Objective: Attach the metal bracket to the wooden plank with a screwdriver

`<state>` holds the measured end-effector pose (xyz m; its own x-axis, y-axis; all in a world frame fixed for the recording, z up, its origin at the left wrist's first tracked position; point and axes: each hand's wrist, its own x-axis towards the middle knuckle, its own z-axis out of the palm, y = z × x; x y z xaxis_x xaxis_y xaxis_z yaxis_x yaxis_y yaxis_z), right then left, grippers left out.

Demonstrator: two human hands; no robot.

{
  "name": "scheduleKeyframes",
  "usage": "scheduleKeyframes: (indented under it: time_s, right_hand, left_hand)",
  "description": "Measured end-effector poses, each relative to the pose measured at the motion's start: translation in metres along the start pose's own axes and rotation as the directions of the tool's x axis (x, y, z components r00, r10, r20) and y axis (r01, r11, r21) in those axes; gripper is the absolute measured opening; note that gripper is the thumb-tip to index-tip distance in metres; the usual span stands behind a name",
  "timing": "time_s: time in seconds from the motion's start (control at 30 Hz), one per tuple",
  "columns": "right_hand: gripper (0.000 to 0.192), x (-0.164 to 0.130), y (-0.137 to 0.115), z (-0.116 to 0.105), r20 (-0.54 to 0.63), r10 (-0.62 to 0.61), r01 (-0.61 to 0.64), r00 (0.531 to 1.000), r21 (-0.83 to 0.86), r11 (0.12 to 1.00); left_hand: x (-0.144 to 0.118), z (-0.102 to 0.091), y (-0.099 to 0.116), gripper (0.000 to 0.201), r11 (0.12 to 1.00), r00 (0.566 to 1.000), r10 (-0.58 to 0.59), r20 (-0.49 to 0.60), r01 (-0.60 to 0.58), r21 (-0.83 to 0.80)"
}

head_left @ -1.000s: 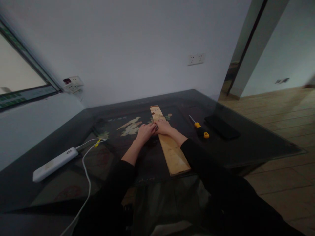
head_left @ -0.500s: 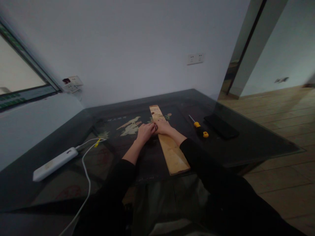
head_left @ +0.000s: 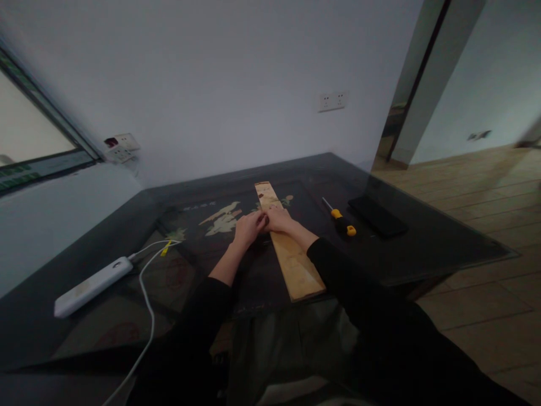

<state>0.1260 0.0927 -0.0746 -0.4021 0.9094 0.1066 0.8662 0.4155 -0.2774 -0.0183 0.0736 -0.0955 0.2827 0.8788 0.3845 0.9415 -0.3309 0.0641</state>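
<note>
Fingers of the left hand [head_left: 248, 226] and right hand [head_left: 279, 219] curl together, meeting over the wooden board [head_left: 287, 250] on the dark desk [head_left: 422, 248]; what they pinch is too small to tell. A screwdriver [head_left: 339, 218] lies near the right hand.

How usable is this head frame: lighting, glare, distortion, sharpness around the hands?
Head view: dim, with the window as the brightest area; the glass tabletop shows faint reflections; wide-angle bending slants the wall edges; left hand and right hand meet on the wooden plank, soft, so whatever is pinched between them is unreadable.
</note>
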Motion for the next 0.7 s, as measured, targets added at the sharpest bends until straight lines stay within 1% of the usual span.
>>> scheduleKeyframes:
  time_s: [0.13, 0.27, 0.33, 0.4, 0.47, 0.57, 0.7]
  right_hand:
    - [0.053, 0.001, 0.002, 0.002, -0.006, -0.031, 0.03, 1.0, -0.019, 0.999]
    - [0.061, 0.003, 0.006, 0.002, -0.009, -0.046, 0.046, 0.999, 0.007, 0.999]
    - [0.058, 0.006, 0.011, 0.001, -0.022, -0.097, 0.098, 0.995, 0.079, 0.992]
    - [0.047, 0.01, 0.016, 0.001, -0.031, -0.174, 0.177, 0.984, 0.184, 0.967]
    - [0.035, 0.013, 0.022, 0.002, -0.044, -0.222, 0.226, 0.974, 0.287, 0.931]
    - [0.028, 0.016, 0.027, 0.006, -0.083, -0.21, 0.225, 0.974, 0.375, 0.899]
    - [0.033, 0.017, 0.029, 0.013, -0.12, -0.181, 0.216, 0.976, 0.44, 0.872]
  left_hand:
    - [-0.001, 0.001, -0.001, 0.03, 0.999, 1.0, -0.018, -0.001, 0.018, -0.033]
    - [-0.001, 0.001, -0.001, 0.028, 0.997, 1.0, -0.025, -0.017, 0.024, -0.074]
    - [-0.002, 0.002, -0.001, 0.028, 0.994, 0.999, -0.026, -0.033, 0.022, -0.107]
    - [-0.002, 0.004, -0.002, 0.028, 0.99, 0.998, -0.031, -0.052, 0.024, -0.141]
    - [-0.001, 0.007, -0.003, 0.028, 0.983, 0.997, -0.042, -0.071, 0.028, -0.183]
    - [0.001, 0.012, -0.006, 0.027, 0.959, 0.994, -0.038, -0.105, 0.007, -0.284]
    - [0.003, 0.016, -0.009, 0.024, 0.903, 0.994, 0.006, -0.109, -0.052, -0.426]
